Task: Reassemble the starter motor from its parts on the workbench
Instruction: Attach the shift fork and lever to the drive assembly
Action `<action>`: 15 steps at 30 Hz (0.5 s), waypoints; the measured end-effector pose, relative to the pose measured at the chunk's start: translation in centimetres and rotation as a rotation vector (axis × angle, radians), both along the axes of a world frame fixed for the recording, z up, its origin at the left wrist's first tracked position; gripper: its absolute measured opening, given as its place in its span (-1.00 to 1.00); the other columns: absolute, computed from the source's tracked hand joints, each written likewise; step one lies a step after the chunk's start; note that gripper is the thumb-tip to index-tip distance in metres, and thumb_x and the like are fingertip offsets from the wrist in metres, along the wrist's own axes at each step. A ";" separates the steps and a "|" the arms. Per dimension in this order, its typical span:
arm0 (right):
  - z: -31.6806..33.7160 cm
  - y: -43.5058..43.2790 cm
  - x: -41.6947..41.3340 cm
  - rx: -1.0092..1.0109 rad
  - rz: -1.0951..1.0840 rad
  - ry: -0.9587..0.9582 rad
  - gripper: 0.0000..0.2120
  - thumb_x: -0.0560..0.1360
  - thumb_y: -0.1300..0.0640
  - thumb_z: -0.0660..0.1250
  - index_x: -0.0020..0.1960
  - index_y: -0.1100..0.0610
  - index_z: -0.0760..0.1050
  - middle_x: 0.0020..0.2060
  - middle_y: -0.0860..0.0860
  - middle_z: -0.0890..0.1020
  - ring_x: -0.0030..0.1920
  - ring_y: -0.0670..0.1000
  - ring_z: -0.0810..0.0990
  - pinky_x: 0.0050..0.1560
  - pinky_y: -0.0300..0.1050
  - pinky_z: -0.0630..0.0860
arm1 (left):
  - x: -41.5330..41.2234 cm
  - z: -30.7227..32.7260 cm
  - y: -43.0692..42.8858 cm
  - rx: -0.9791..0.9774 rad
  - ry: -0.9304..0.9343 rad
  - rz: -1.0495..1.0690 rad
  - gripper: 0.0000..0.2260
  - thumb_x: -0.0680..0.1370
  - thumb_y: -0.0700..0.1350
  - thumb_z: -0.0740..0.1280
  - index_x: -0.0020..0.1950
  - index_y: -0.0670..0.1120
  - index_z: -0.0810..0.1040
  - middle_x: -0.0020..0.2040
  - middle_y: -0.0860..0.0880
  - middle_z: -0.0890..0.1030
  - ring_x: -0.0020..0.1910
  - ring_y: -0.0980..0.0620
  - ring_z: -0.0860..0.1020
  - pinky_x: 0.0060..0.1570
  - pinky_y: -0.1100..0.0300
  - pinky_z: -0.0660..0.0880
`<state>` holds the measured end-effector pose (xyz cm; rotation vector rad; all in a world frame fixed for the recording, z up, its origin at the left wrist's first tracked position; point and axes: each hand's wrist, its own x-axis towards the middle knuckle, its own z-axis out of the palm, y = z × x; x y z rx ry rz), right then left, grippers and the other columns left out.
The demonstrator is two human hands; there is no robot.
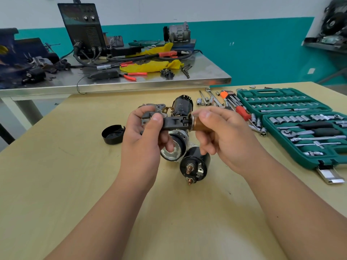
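Wooden workbench (75, 184), solenoid (195, 166), black cap (112, 135), socket set (281, 91)

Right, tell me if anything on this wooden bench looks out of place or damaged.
Nothing looks damaged, but loose sockets and wrenches lie scattered beside the open socket case rather than in it, and a black cap lies tipped on its side, apart from the other parts.
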<state>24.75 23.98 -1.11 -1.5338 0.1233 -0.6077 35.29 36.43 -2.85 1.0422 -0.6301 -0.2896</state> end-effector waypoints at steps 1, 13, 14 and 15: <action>0.0 0.0 0.1 0.072 0.053 -0.002 -0.79 0.45 -0.01 0.30 -0.14 0.12 0.58 -0.50 0.03 0.49 -0.59 -0.03 0.33 -0.44 -0.12 0.45 | 0.0 0.0 -0.1 -0.013 0.025 -0.022 -0.88 0.51 -0.05 0.26 0.04 0.02 0.46 -0.48 0.04 0.44 -0.55 0.02 0.41 -0.39 0.17 0.48; -0.3 -0.1 0.2 0.335 0.293 0.054 -0.71 0.44 -0.08 0.29 -0.05 0.15 0.45 -0.50 -0.02 0.46 -0.59 -0.07 0.33 -0.45 -0.17 0.44 | 0.1 -0.2 -0.2 -0.014 0.119 -0.088 -0.91 0.66 -0.17 0.17 0.02 -0.03 0.45 -0.49 0.02 0.40 -0.57 0.04 0.39 -0.42 0.19 0.47; -0.3 -0.1 0.2 0.324 0.285 0.059 -0.69 0.43 -0.08 0.30 -0.03 0.17 0.43 -0.50 -0.02 0.46 -0.59 -0.06 0.33 -0.45 -0.17 0.44 | 0.1 -0.2 -0.2 -0.009 0.116 -0.079 -0.91 0.66 -0.16 0.18 0.02 -0.03 0.45 -0.49 0.02 0.40 -0.57 0.04 0.39 -0.41 0.18 0.47; -0.2 -0.2 0.3 0.315 0.276 0.068 -0.68 0.43 -0.07 0.30 -0.02 0.18 0.42 -0.50 -0.01 0.47 -0.59 -0.06 0.33 -0.45 -0.16 0.45 | 0.2 -0.2 -0.2 -0.001 0.109 -0.067 -0.92 0.65 -0.16 0.19 0.02 -0.03 0.46 -0.49 0.02 0.40 -0.56 0.04 0.40 -0.41 0.18 0.47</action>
